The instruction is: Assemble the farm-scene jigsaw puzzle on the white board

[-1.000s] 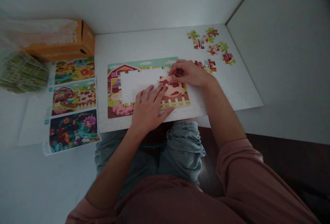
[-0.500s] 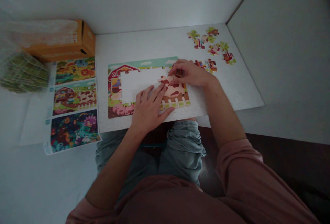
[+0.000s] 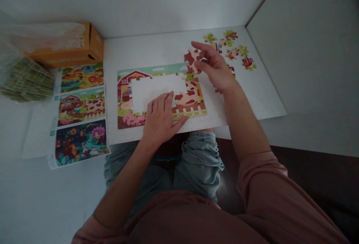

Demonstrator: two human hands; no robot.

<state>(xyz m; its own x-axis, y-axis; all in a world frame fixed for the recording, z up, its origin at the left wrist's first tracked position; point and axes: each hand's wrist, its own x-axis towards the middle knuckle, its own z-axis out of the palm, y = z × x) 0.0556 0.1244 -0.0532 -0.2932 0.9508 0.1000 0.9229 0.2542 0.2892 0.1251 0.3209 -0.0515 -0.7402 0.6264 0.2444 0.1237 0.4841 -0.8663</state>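
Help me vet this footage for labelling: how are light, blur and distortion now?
Head view: dim overall, the floor nearly black; head view: print on the box too soft to read, but patches on the pieces in the right hand discernible; head view: right sleeve looks stretched, perhaps by a wide lens.

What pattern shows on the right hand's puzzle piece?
The puzzle piece has reddish patches on pale pink: head view.

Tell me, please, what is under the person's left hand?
The bare left hand lies over the lower border of the colourful, rectangular farm puzzle. Pink shapes show left of it, white fence pickets right. Whatever its palm and fingers cover cannot be seen.
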